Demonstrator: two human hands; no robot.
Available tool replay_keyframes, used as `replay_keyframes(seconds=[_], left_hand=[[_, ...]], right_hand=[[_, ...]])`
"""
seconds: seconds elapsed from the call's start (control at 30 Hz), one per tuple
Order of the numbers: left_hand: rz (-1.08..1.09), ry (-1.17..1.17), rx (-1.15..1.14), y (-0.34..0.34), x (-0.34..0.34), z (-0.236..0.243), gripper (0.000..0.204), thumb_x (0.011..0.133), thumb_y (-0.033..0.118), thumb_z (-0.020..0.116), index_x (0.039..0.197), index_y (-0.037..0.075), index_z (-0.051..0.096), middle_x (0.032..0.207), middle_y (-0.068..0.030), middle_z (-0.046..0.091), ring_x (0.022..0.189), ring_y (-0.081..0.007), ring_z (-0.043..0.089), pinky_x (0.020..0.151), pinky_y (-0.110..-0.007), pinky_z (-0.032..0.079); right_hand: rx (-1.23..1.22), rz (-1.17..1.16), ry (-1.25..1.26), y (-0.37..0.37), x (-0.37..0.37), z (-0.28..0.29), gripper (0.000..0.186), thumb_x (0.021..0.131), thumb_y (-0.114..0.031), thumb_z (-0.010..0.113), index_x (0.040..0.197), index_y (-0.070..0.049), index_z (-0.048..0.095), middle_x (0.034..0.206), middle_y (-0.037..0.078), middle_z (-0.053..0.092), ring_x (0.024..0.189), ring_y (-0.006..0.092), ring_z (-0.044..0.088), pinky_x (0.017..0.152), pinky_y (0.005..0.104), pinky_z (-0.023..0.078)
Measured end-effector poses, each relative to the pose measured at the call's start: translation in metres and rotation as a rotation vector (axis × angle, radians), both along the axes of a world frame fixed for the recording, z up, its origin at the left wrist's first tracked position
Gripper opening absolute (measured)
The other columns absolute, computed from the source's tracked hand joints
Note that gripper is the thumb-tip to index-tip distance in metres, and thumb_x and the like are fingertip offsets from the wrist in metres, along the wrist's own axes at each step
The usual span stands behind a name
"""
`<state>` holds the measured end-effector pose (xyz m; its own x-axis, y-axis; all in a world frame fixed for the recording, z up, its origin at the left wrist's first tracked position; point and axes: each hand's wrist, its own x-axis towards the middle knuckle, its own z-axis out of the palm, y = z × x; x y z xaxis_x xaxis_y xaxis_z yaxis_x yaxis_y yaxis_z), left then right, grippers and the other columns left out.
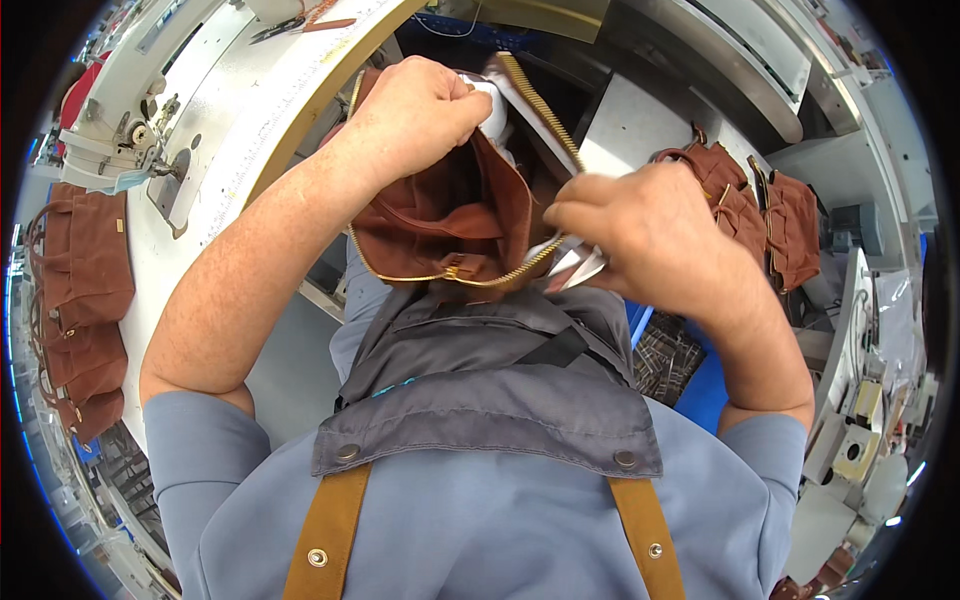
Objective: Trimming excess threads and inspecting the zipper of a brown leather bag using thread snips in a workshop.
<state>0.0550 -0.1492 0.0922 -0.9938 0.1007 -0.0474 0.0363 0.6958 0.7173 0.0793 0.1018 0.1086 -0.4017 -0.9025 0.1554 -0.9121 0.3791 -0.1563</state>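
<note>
A brown bag [450, 240] with a gold zipper round its mouth lies open in front of my body, its brown inside and a strap showing. My left hand [425, 112] is closed at the bag's far side, gripping the top edge of an inner panel beside some white stuffing [490, 110]. At the right rim, next to the open zipper [540, 105], my right hand [635, 225] is curled and slightly blurred. White strips [580, 265], paper or thin film, stick out below its fingers. The right fingertips are partly hidden.
A sewing machine [130, 135] stands on the white table [240, 140] at left; scissors [278, 30] lie at its far end. Brown bags [85, 270] hang at the left, and more brown bags [735, 195] sit at right. A blue bin [700, 380] is below my right arm.
</note>
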Motion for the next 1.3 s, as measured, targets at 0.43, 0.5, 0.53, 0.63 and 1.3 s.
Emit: replay_keyframes(seconds=[0.43, 0.5, 0.53, 0.63, 1.3], left_hand=[[-0.789, 0.384, -0.150, 0.029, 0.024, 0.024, 0.024, 0.080, 0.007, 0.073, 0.102, 0.004, 0.065, 0.099, -0.0113, 0.066, 0.093, -0.0347, 0.066, 0.081, -0.042, 0.052], [-0.868, 0.342, -0.146, 0.035, 0.012, 0.020, 0.023, 0.080, 0.005, 0.072, 0.102, 0.003, 0.065, 0.098, -0.0124, 0.067, 0.092, -0.0351, 0.066, 0.081, -0.042, 0.052], [-0.941, 0.296, -0.146, 0.040, 0.008, 0.021, 0.023, 0.080, 0.004, 0.071, 0.103, 0.002, 0.066, 0.098, -0.0135, 0.067, 0.092, -0.0356, 0.066, 0.080, -0.042, 0.052], [-1.033, 0.159, -0.157, 0.055, -0.004, 0.031, 0.015, 0.081, 0.006, 0.071, 0.094, 0.000, 0.067, 0.084, -0.0158, 0.066, 0.085, -0.0364, 0.066, 0.076, -0.043, 0.052], [-1.066, 0.309, -0.038, 0.072, -0.023, 0.014, 0.014, 0.079, 0.006, 0.075, 0.082, -0.001, 0.063, 0.075, -0.0131, 0.062, 0.074, -0.0341, 0.063, 0.067, -0.041, 0.050]], right_hand=[[-0.318, 0.012, -0.095, 0.029, -0.010, -0.026, 0.015, 0.072, -0.006, 0.072, 0.085, -0.011, 0.067, 0.085, 0.000, 0.066, 0.067, 0.0272, 0.066, 0.054, 0.0382, 0.050], [-0.292, 0.013, -0.088, 0.033, -0.012, -0.022, 0.015, 0.071, -0.006, 0.072, 0.085, -0.011, 0.067, 0.084, 0.001, 0.066, 0.068, 0.0275, 0.066, 0.055, 0.0384, 0.050], [-0.269, 0.020, -0.084, 0.035, -0.012, -0.021, 0.015, 0.071, -0.006, 0.073, 0.084, -0.011, 0.068, 0.083, 0.002, 0.065, 0.068, 0.0278, 0.066, 0.055, 0.0386, 0.050], [-0.263, 0.009, -0.176, 0.040, -0.010, -0.019, 0.017, 0.071, -0.008, 0.074, 0.086, -0.011, 0.067, 0.081, 0.003, 0.064, 0.070, 0.0282, 0.066, 0.057, 0.0391, 0.050], [-0.385, -0.087, -0.327, 0.068, -0.004, -0.023, 0.028, 0.081, -0.023, 0.081, 0.080, -0.004, 0.060, 0.075, 0.009, 0.061, 0.067, 0.0313, 0.063, 0.056, 0.0401, 0.045]])
